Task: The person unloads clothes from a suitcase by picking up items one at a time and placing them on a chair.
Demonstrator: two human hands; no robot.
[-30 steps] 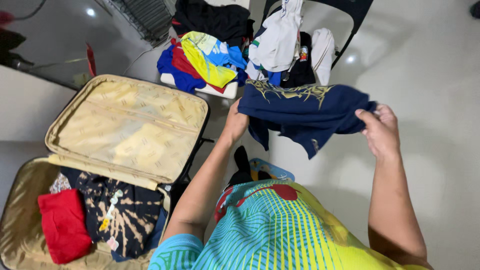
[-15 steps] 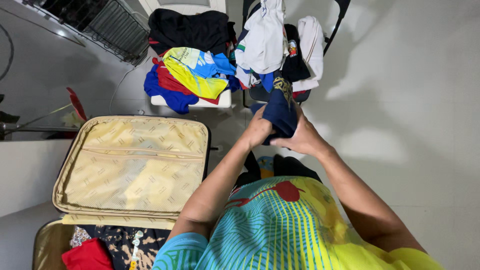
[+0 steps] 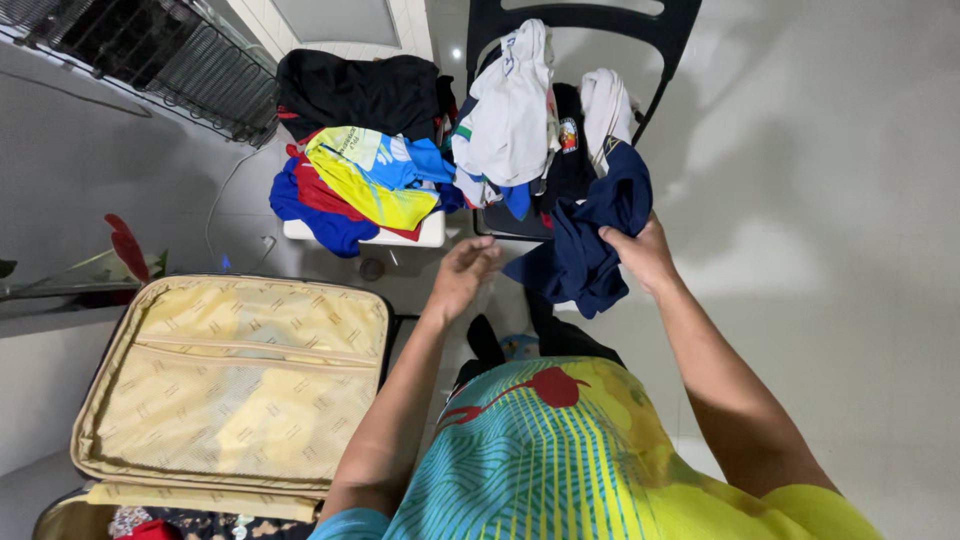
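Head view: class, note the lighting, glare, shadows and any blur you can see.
Head view: a lamp glints off the glossy floor beside the chair; soft shadows spread across the pale floor at right; the left hand looks slightly motion-blurred; the right hand gripping the navy shirt is sharper.

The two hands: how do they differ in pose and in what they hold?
The right hand grips the navy shirt, bunched and hanging by the black chair; the left hand holds nothing. The right grip is closed on cloth; the left fingers are loosely curled and open. The right hand is nearer the chair; the left is nearer the suitcase lid. Both are bare and raised in front of the person.
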